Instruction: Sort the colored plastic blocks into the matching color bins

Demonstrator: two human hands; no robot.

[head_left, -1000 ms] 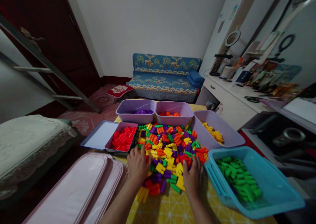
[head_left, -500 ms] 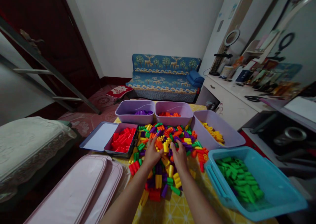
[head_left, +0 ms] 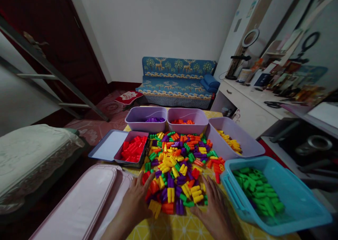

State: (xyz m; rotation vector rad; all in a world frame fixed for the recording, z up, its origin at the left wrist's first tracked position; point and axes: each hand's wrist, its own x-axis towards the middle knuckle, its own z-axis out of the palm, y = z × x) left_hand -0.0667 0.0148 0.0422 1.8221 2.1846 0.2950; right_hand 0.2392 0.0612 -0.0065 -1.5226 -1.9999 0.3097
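Observation:
A mixed pile of plastic building pieces (head_left: 174, 162) in yellow, green, purple, orange and red spreads over the table. At the pile's near left edge lies my left hand (head_left: 136, 201), fingers spread, beside some red and orange pieces. My right hand (head_left: 215, 208) is at the near right edge, open, its thumb close to green and yellow pieces. Neither hand grips anything that I can see. The near part of the pile lies between the two hands.
Lilac bins hold purple (head_left: 146, 127), orange (head_left: 188, 129) and yellow (head_left: 250, 145) pieces. A dark box (head_left: 144, 152) holds red ones, a blue tub (head_left: 298, 211) green ones. Pink lids (head_left: 76, 201) lie at the left on the yellow patterned tablecloth (head_left: 182, 229).
Both hands have drawn back from the pile's middle towards me and moved apart to its two sides. Yellow pieces now lie loose at the middle, where the hands were.

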